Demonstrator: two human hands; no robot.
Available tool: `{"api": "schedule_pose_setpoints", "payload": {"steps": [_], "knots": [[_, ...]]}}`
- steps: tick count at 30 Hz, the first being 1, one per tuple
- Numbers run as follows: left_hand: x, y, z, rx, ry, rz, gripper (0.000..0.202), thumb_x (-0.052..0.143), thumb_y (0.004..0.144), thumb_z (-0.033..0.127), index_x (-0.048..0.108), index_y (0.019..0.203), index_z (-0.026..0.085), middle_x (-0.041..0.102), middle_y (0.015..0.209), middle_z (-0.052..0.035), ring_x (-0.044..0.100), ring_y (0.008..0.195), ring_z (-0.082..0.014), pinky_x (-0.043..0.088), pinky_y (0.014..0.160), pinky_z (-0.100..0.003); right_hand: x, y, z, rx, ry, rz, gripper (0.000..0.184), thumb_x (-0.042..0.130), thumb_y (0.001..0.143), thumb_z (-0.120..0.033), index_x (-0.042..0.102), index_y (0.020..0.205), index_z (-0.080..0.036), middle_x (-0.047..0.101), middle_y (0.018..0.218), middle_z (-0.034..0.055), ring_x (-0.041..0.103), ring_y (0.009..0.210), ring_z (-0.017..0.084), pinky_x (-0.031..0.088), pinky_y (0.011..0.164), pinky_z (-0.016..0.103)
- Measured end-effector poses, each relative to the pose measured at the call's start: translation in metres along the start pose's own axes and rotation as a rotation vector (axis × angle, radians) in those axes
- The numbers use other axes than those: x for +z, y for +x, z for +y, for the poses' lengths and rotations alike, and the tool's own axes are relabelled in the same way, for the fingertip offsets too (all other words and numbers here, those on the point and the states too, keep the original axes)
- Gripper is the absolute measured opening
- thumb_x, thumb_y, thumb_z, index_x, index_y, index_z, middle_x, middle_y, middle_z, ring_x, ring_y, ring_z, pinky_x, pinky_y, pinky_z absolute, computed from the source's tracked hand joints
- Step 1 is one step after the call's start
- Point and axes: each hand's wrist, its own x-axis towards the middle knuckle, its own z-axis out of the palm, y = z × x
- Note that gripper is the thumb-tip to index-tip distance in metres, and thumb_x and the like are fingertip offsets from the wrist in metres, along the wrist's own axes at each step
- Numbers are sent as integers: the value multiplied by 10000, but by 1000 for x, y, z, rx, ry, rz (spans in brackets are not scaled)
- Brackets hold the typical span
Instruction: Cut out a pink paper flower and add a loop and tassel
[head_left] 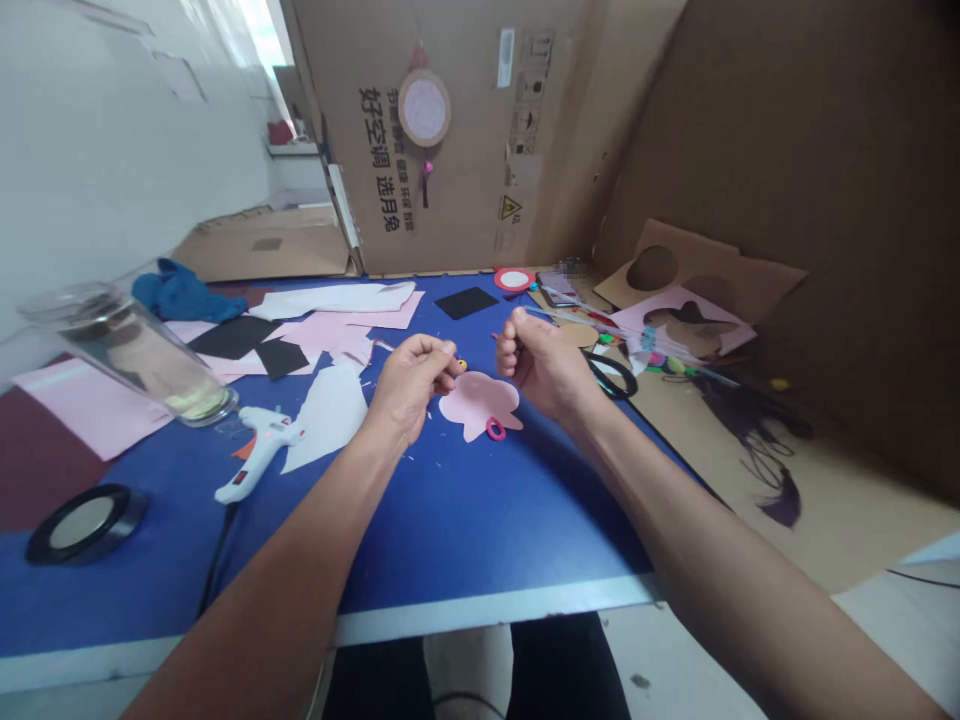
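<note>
Fingers of the left hand [409,385] were pinched on a small round yellow piece [463,365], thumb to forefinger, presumably because so small a part allowed only a tip grip. Right hand [544,365]: fingers curled in under the thumb; could not tell whether they gripped anything. Landmark, a flat pink scalloped cutout [474,398], lay on the blue bench [480,530] below and between both hands, likely for easy reach. Magenta ring [489,430] sat at its near edge. White plastic glue gun [259,450] rested left of the cutout, handle toward the person, probably for ready pickup.
</note>
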Motion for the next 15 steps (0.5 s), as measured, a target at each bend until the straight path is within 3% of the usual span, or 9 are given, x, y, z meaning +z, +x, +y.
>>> {"api": "schedule_pose_setpoints", "payload": {"steps": [2,4,11,15], "knots": [[0,-2,-5,1,102,-54,143,813,838,146,688,872,206,718,735,-17,602,605,-127,455,607,-256,-3,1,-3,-26,-32,46,556,871,794,-729,581,753,-257,535,669,-47,469,569,123,432,528,271],[0,-2,-11,16,213,-100,215,818,772,81,722,918,207,696,731,-2,603,632,-139,439,608,-259,-10,3,-6,-55,-57,75,527,886,803,-691,584,776,-259,564,696,-45,497,582,121,456,547,272],[2,-1,-20,134,441,-183,271,779,729,4,754,902,212,694,787,-5,594,704,-158,463,692,-286,-37,13,-5,-111,-94,122,431,1005,709,-460,640,821,-261,629,762,-47,571,653,116,510,605,255],[5,-5,-22,211,538,-207,295,800,714,1,771,890,237,720,849,-21,616,794,-191,477,764,-303,-40,18,3,-24,-75,166,487,944,767,-604,611,762,-247,613,701,-32,512,580,110,464,521,238]]}}
